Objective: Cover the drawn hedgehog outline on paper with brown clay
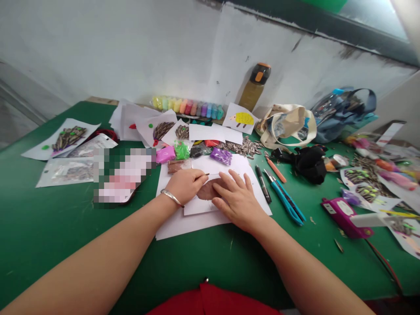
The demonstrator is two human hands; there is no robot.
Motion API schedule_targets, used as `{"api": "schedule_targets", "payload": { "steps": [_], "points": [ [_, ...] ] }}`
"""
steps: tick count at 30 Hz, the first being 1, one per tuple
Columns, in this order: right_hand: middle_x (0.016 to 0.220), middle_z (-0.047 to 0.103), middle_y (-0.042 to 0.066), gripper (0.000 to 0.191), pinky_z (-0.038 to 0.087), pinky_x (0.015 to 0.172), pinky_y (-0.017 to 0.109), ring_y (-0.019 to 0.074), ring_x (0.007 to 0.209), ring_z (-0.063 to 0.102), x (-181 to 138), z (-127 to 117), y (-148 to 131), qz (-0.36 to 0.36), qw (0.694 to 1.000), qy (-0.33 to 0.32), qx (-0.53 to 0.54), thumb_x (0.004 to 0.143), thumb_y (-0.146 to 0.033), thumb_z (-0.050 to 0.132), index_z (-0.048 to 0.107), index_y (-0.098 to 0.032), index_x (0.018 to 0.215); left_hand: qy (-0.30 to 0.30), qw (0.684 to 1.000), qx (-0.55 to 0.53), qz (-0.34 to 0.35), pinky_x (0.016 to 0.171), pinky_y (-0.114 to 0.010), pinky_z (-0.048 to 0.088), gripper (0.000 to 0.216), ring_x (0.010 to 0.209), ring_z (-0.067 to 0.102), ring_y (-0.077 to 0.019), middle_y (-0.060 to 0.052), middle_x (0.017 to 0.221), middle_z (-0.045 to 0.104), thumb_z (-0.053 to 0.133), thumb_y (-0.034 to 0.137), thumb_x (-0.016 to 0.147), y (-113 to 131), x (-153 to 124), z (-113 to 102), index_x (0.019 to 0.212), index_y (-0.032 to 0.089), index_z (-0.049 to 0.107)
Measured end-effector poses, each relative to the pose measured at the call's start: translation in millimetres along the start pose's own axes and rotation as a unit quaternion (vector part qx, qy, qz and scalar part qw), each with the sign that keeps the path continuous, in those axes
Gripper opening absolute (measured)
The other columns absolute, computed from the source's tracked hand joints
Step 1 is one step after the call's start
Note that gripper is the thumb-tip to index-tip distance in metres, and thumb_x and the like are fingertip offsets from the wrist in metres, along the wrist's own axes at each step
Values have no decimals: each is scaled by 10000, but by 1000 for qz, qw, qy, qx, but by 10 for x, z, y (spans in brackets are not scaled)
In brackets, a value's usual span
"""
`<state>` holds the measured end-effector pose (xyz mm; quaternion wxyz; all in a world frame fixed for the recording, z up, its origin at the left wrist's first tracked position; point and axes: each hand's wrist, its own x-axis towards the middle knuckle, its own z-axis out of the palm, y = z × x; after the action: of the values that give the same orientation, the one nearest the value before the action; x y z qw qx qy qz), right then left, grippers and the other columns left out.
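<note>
My left hand (185, 184) is closed in a loose fist and pinches a thin dark stick or seed, its tip pointing right. A silver bangle sits on that wrist. My right hand (236, 197) lies with fingers spread, pressing on a flat brown clay patch (207, 191). The patch rests on a white sheet of paper (197, 221) on the green table (49, 227). Both hands meet over the brown patch.
Small bags of coloured clay (221, 155) and a heap of sunflower seeds (244, 148) lie behind the paper. Blue-handled scissors (287, 201), pens, a purple box (343, 214), a black pouch (308, 164), bags, a bottle (256, 87) and seed pictures surround them.
</note>
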<state>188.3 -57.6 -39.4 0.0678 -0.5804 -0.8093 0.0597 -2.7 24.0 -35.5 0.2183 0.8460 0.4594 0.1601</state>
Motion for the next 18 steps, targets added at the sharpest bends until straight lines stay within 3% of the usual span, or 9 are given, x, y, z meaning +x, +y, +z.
{"api": "schedule_targets", "payload": {
  "steps": [4, 13, 18],
  "points": [
    [1554, 287, 78, 480, 173, 1085, 676, 372, 1417, 212, -13, 18, 59, 32, 999, 17, 11, 969, -524, 298, 536, -311, 1327, 1, 1000, 0, -3, 610, -296, 321, 373, 682, 561, -172, -10, 690, 649, 405, 364, 917, 1, 3, 2, 632, 196, 576],
    [1480, 426, 65, 479, 52, 1113, 657, 367, 1398, 244, -5, 20, 8, -18, 997, 57, -58, 970, -519, 307, 588, -270, 1268, -1, 1000, 10, 3, 627, -294, 335, 364, 718, 573, -175, -6, 726, 668, 402, 364, 919, -16, 15, 19, 647, 201, 579],
    [1526, 348, 82, 475, 103, 1102, 652, 356, 1397, 253, -13, 62, 15, 31, 993, 99, -57, 966, -517, 319, 532, -297, 1329, -3, 1000, 18, 5, 610, -296, 332, 381, 696, 569, -178, -15, 718, 668, 399, 385, 913, -12, 29, 26, 638, 200, 587]
  ]
}}
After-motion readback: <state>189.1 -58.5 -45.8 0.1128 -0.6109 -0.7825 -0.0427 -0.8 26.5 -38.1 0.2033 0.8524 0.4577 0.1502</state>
